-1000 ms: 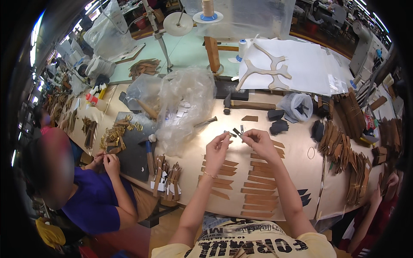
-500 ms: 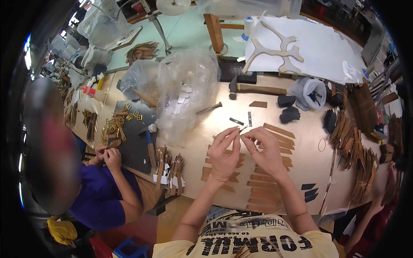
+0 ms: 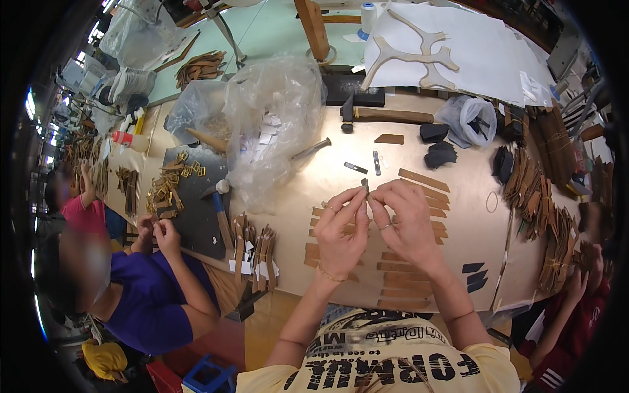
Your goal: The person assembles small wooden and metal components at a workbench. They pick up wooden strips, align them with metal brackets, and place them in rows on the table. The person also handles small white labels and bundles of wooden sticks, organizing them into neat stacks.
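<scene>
My left hand (image 3: pixel 342 230) and my right hand (image 3: pixel 401 219) meet at the middle of the table, fingertips pinched together. Between them is a small dark strip (image 3: pixel 364 184), much of it covered by the fingers. Just beyond lie two short black strips (image 3: pixel 356 168), each with a small pale mark. A brown leather piece (image 3: pixel 389 139) with a slanted end rests farther off. Rows of brown leather strips (image 3: pixel 404 284) spread over the table under and between my forearms. Some small black pieces (image 3: pixel 476 279) sit right of my right forearm.
A hammer (image 3: pixel 396 116) lies at the far side, near black bundles (image 3: pixel 439 155) and a plastic bag (image 3: pixel 468 121). A large clear bag (image 3: pixel 268 131) stands left. Bundled leather strips (image 3: pixel 550 236) fill the right edge. At left, a co-worker's hands (image 3: pixel 159 234) are near gold buckles (image 3: pixel 164 190).
My head view has shifted slightly. Both hands stay together, the dark strip now held more upright between the fingertips. The co-worker at left has leaned back, and another person shows behind.
</scene>
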Motion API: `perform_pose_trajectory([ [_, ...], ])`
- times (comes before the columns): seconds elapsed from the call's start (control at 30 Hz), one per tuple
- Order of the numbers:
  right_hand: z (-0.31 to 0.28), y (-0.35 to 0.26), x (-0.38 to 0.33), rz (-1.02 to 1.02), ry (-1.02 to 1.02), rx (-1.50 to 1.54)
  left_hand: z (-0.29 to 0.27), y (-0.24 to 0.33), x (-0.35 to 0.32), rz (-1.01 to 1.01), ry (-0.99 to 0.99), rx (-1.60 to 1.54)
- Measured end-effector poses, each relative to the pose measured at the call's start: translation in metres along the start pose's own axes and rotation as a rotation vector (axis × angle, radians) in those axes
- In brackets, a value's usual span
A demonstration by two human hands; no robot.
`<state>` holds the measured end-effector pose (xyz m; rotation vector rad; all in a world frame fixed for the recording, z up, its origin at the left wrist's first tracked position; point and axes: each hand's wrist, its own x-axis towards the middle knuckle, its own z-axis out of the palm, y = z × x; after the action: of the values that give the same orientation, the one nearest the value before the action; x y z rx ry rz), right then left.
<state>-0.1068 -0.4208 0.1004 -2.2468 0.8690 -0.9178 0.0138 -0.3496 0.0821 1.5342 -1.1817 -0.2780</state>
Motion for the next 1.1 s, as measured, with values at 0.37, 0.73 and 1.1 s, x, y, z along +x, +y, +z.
perform_pose_trajectory([
  [0.37,0.003,0.0,-0.001,-0.069,-0.011,-0.106,-0.005,-0.004,0.0,-0.13,-0.043,-0.057],
  [0.73,0.04,0.053,-0.004,0.231,-0.405,-0.232,-0.032,-0.111,0.022,-0.107,0.183,0.384],
  [1.1,0.067,0.091,0.009,0.166,-0.03,-0.384,-0.009,-0.102,0.02,0.031,-0.068,0.466],
])
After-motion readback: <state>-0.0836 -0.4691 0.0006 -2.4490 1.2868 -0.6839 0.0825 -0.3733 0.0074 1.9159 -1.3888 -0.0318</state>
